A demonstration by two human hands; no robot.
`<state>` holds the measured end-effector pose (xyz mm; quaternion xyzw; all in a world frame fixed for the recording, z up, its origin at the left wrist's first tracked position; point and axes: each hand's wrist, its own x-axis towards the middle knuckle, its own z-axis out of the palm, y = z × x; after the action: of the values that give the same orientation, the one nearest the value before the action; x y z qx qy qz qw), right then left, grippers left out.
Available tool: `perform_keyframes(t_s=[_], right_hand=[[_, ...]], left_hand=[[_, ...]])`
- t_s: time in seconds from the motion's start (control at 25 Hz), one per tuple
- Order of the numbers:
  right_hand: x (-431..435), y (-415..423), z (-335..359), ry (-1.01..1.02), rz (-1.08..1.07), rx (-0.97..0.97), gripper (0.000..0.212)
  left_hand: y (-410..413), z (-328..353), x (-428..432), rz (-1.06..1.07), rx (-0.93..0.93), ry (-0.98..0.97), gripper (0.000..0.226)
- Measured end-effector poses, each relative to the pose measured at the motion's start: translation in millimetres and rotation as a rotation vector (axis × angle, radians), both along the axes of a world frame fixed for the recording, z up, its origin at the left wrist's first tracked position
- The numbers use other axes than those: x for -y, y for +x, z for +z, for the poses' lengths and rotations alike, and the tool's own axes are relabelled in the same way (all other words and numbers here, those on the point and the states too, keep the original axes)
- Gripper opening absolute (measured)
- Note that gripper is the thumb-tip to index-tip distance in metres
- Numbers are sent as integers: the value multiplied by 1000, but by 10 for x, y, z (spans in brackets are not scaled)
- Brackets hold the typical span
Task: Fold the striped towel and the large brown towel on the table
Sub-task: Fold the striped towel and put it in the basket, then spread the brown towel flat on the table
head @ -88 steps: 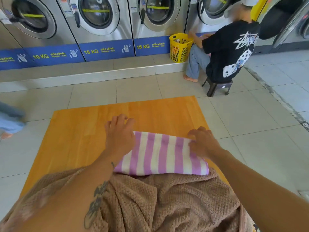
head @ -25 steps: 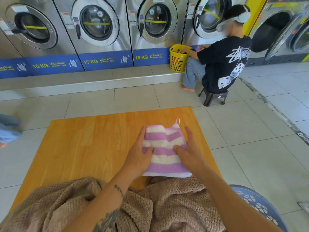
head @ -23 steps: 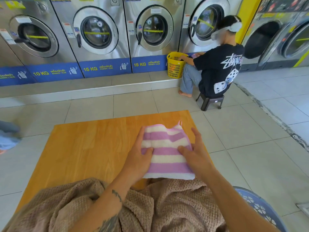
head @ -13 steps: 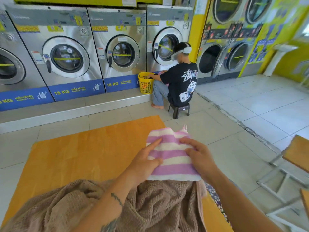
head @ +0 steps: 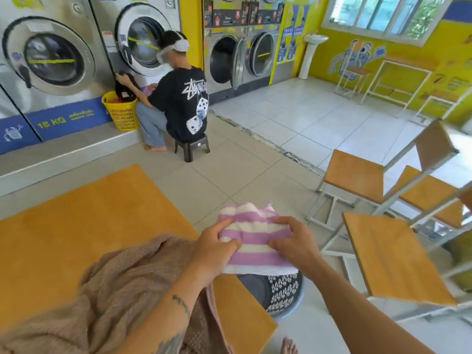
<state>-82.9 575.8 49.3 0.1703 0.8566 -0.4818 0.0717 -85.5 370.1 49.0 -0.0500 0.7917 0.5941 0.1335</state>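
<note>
The striped towel (head: pixel 252 238), already a small folded packet, is held in the air past the right edge of the bench (head: pixel 76 226), directly above a dark perforated laundry basket (head: pixel 283 292) standing on the floor. The left hand (head: pixel 214 249) pinches its left edge, thumb on top and fingers (head: pixel 224 223) curled under the cloth; the right hand (head: pixel 293 244) clamps the right side the same way, thumb pressing into the stripes. The far corners sag loose and a small hanging loop sticks up at the back edge. The large brown towel (head: pixel 127 290) lies in a rumpled heap on the near part of the bench, still unfolded, with a flap trailing over the bench edge near the basket. The likely trouble is the packet opening up: nothing supports it from below, so if either pinch slackens before it is set down, the layers could splay and the fold would need redoing. The hanging brown flap is another risk; an arm brushing it could drag the heavy towel off the bench onto the floor.
</note>
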Motion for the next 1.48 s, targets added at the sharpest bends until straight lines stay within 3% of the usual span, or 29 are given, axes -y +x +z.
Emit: perform_keyframes(t_s=[0.28, 0.44, 0.56, 0.76, 0.96, 1.04, 1.16, 1.32, 1.48], right_hand=[[-1185, -825, -972, 27, 41, 169, 42], [-1521, -1249, -1834, 56, 157, 308, 42], [-1554, -1435, -2830, 53, 258, 415, 48], [-1472, -1580, -4280, 48, 382, 495, 54], [-1443, -1710, -5055, 192, 561, 477, 61], [-1466, -1725, -5139, 227, 593, 499, 59], [-1510, -1709, -4976, 209, 594, 511, 52], [-1604, -1706, -4403, 192, 593, 460, 54], [-1567, -1733, -3501, 159, 573, 339, 52]], left_hand=[[-746, -909, -1331, 109, 240, -80, 41], [-968, -1742, -1751, 165, 399, -208, 47], [-1055, -2576, -1933, 261, 510, -278, 48], [-1183, -3789, -1937, 373, 522, -331, 49], [-1266, -4764, -1827, 133, 649, -416, 67], [-1210, -4932, -1807, 46, 752, -465, 72], [-1084, -4885, -1806, 66, 813, -391, 68], [-1119, -4292, -1840, 127, 697, -422, 49], [-1291, -3286, -1831, 183, 513, -437, 39]])
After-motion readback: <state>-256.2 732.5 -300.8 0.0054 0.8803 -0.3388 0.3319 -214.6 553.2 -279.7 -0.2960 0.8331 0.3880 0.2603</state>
